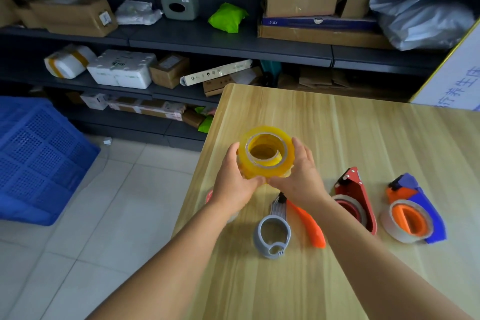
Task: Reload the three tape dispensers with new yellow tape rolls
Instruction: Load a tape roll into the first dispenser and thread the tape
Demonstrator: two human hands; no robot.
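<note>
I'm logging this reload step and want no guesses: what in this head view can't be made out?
- Stack of yellow tape rolls: how many rolls; the left hand and right hand cover its lower part.
- Object under the left wrist: only a reddish edge shows.
- Red dispenser: its roll is partly behind the right forearm.
- Shelf box labels: too small.

Parcel stockroom, dark shelves (pixel 228 45) of cardboard boxes (pixel 301 0), blue crate (pixel 39 161)

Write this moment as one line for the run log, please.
stage: reload | both hands hold yellow tape rolls | grey dispenser empty on table
</note>
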